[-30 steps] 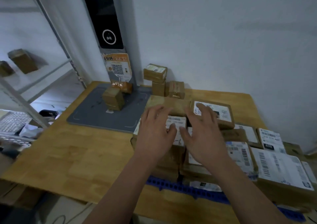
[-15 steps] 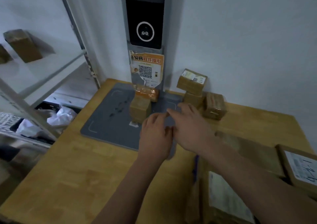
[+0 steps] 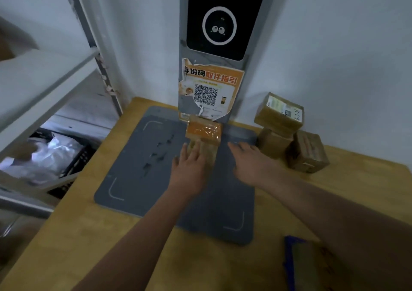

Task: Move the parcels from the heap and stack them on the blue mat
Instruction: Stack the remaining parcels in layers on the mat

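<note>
Both hands were spread flat and empty: the left hand (image 3: 189,168) touched the box (image 3: 204,150) on the mat (image 3: 133,168), the right hand (image 3: 252,163) just beside it. Squaring that box before letting go would probably keep the stack steady.

Both forearms extend forward from the near edge of the view, bare to the elbow. The left hand (image 3: 189,168) is palm down, fingers extended and held together, pointing to the far side. The right hand (image 3: 252,163) is palm down to the right of it, fingers extended and slightly spread, angled toward the far left. The hands are apart, not touching each other. Neither hand is closed around anything. Both wrists are straight.
</note>
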`<action>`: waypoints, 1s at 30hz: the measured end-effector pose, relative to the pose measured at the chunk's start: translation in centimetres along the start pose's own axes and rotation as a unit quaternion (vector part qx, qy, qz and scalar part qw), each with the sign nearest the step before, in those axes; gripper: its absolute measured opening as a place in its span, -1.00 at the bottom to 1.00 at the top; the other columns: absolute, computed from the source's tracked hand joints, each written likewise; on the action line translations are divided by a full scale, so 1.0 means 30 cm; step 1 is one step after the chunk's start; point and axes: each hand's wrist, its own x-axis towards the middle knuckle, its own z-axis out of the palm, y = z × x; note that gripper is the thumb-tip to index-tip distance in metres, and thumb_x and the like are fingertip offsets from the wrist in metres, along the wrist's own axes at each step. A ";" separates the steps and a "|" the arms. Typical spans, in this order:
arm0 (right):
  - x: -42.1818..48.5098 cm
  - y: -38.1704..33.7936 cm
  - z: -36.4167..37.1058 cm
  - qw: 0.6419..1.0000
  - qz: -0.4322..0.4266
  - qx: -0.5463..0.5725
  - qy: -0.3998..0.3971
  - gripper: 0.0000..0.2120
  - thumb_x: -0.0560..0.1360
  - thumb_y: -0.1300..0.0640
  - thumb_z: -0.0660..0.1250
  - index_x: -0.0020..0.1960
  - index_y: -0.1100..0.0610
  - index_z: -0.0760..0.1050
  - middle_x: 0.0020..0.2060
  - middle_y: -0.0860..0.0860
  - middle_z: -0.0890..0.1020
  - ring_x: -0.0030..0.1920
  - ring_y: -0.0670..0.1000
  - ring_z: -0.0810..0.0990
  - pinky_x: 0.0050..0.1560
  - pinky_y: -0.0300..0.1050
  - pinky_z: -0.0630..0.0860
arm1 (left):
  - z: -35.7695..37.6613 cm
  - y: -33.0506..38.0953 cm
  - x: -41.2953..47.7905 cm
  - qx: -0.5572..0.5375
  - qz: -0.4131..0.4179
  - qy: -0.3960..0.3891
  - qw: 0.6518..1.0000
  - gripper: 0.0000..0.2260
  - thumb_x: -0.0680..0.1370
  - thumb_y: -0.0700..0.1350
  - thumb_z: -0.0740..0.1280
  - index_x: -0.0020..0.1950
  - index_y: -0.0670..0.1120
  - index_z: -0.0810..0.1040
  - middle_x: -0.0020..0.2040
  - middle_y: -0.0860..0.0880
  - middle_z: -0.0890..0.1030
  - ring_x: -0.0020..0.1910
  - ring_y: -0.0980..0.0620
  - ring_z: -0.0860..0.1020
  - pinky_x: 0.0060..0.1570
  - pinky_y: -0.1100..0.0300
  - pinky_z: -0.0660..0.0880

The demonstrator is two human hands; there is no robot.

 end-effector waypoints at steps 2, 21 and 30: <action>0.095 0.006 0.022 1.000 0.004 -0.002 -0.003 -0.26 0.54 0.13 0.23 0.58 0.01 -0.11 0.51 0.13 0.17 0.45 0.23 0.25 0.31 0.17 0.40 | 0.011 -0.027 0.063 0.043 0.032 -0.018 0.998 -0.24 0.57 0.00 0.30 0.59 0.10 -0.15 0.60 0.04 -0.22 0.56 -0.17 -0.23 0.48 -0.27 -0.04; 0.604 -0.041 0.210 0.994 0.000 -0.088 0.067 -0.01 0.39 0.05 0.47 0.56 -0.07 -0.16 0.44 0.16 0.18 0.38 0.24 0.27 0.27 0.17 0.37 | 0.134 -0.037 0.085 0.103 -0.023 0.210 0.972 -0.21 0.12 -0.15 0.61 0.33 -0.08 0.47 0.13 -0.09 0.49 0.08 -0.19 0.46 0.10 -0.19 0.46; 0.418 0.087 0.144 0.998 -0.005 0.070 -0.004 -0.16 0.42 -0.17 0.35 0.55 -0.05 0.00 0.33 0.19 0.37 0.28 0.24 0.40 0.22 0.12 0.45 | 0.130 -0.045 0.034 -0.010 -0.095 0.163 0.982 -0.20 0.26 0.34 0.48 0.34 -0.05 0.36 0.21 -0.04 0.54 0.27 -0.12 0.47 0.36 -0.24 0.24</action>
